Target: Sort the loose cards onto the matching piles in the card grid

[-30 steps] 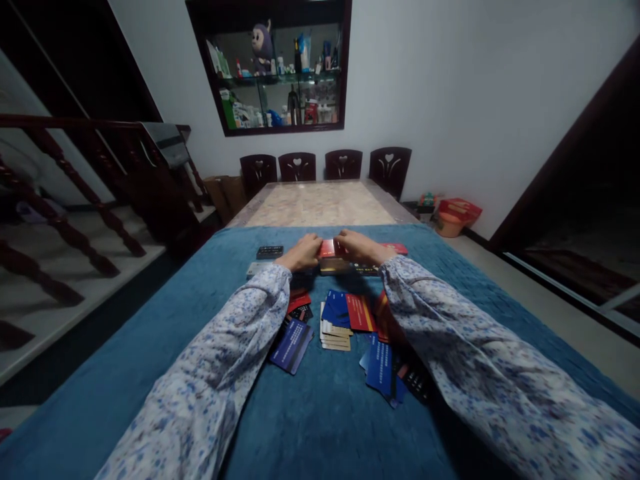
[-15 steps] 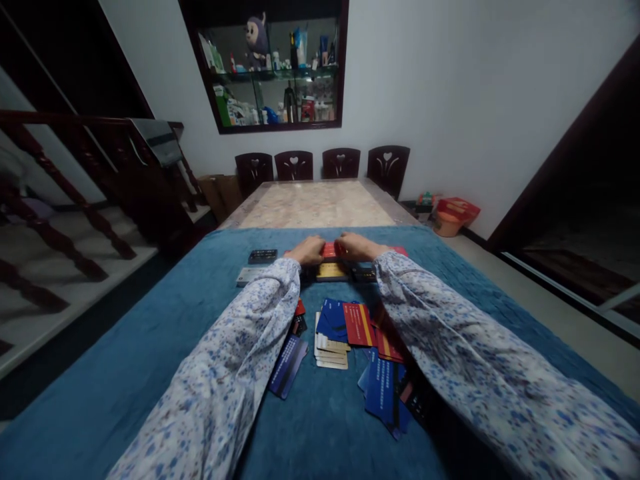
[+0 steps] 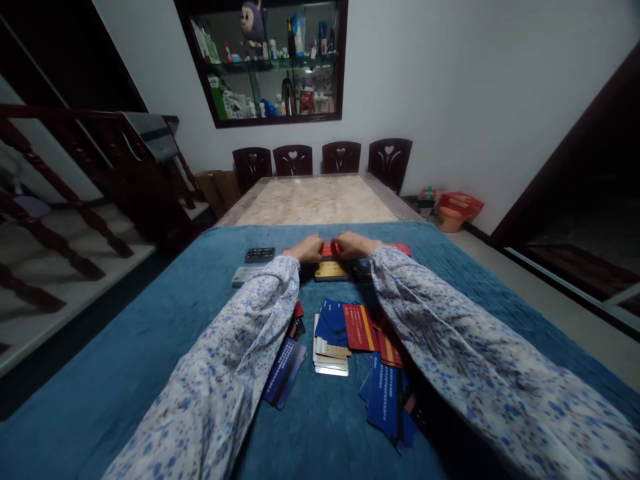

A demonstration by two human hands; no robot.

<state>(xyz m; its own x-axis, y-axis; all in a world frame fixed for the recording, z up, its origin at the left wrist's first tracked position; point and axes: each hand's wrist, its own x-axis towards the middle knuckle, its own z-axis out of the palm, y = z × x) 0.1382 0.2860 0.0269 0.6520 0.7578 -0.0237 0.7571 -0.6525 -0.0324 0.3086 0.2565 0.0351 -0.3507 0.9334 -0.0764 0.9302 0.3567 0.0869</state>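
Both hands, left hand and right hand, pinch 1 red card between them at the far edge of the blue cloth, just above a gold card.

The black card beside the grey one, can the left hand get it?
Probably yes: the black card lies flat on the blue cloth close beside the left hand, nothing between them, though that hand is busy gripping red cards.

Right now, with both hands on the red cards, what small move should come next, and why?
Probably set the red cards down on the blue cloth beyond the gold card. The left hand and right hand grip them by their ends there, and a dark card already lies alongside.
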